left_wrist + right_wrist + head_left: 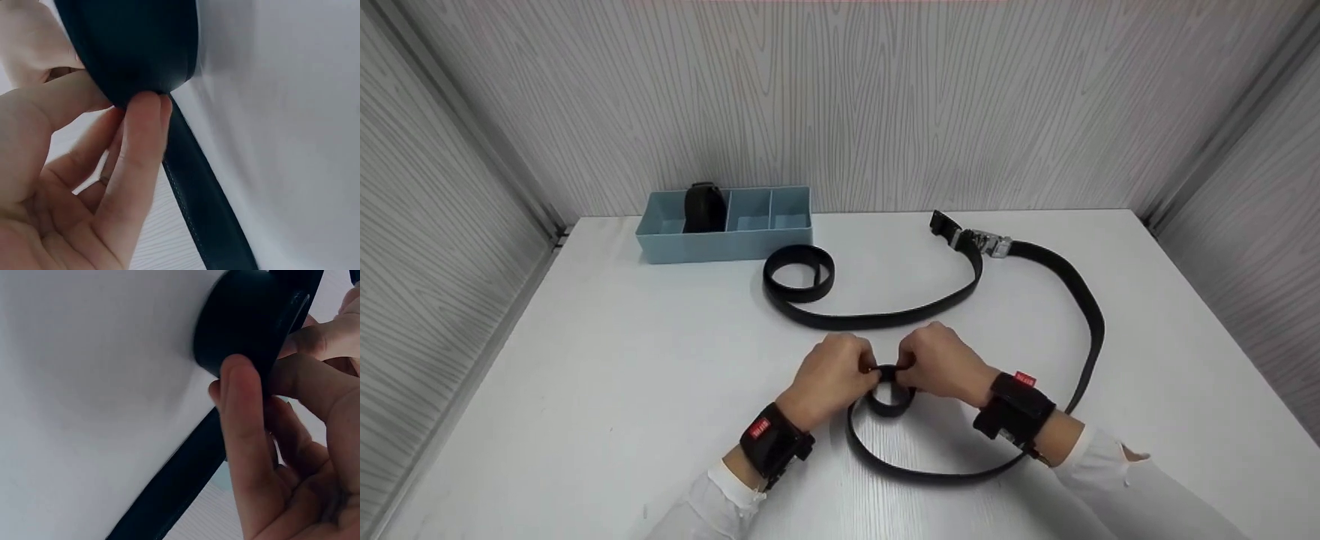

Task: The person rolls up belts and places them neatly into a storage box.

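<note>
A black belt (1093,322) curves from a silver buckle (996,246) down the right side and round to a small coil (889,409) at the near middle. My left hand (832,375) pinches the coil's left side between thumb and fingers. On its right side, my right hand (946,364) does the same. In the left wrist view, the thumb presses the edge of the coiled belt (135,45), fingers partly hidden behind it. The right wrist view has the coil (242,326) upright between thumb and fingertips, its tail running off below.
Behind my hands lies another black strap (877,321), coiled at its left end (769,281) and reaching the buckles at right. A blue divided tray (720,246) holding a black rounded object (705,208) stands by the back wall (885,105). Panels (427,225) flank the white table (622,375).
</note>
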Available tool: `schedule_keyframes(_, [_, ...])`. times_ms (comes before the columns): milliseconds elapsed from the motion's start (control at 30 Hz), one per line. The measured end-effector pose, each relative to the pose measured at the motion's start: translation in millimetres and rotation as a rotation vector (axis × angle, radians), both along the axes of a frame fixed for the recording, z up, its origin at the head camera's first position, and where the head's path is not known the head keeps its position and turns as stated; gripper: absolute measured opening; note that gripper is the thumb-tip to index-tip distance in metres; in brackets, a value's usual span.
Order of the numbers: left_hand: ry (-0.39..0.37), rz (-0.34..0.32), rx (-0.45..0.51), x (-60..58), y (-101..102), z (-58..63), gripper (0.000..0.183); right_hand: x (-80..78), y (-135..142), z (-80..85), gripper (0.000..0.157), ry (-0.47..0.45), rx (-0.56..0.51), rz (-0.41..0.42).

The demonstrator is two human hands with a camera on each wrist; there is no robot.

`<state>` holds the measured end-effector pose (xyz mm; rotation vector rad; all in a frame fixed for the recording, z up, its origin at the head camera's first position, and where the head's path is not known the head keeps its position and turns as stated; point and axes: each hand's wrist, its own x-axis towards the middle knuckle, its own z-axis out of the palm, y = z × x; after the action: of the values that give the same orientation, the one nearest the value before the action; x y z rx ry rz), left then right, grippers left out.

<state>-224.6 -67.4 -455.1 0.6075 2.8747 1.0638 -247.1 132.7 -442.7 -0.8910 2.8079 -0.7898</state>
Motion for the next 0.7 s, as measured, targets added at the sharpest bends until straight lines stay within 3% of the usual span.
schedule_keyframes(167, [-0.088,0.03,0.01,2.4,-0.1,1.7,0.016,1.9,1.2,1.2,0.012,-0.04,0.005,-0.053])
schedule_keyframes(300, [-0.111,0.025,0.032,3.4,-0.3,3.1,0.01,3.0,2.8,5.3,0.011,-0.087,0.001,-0.04])
schedule_keyframes(467, [-0.058,0.005,0.04,2.9,-0.1,3.1,0.008,1.3,4.8,6.9,0.008,-0.134,0.012,-0.012])
schedule_keyframes(700, [0.014,-0.036,0.03,0.2,1.6,2.0,0.008,1.4,5.1,0.3,0.007,-0.067,-0.022,0.022])
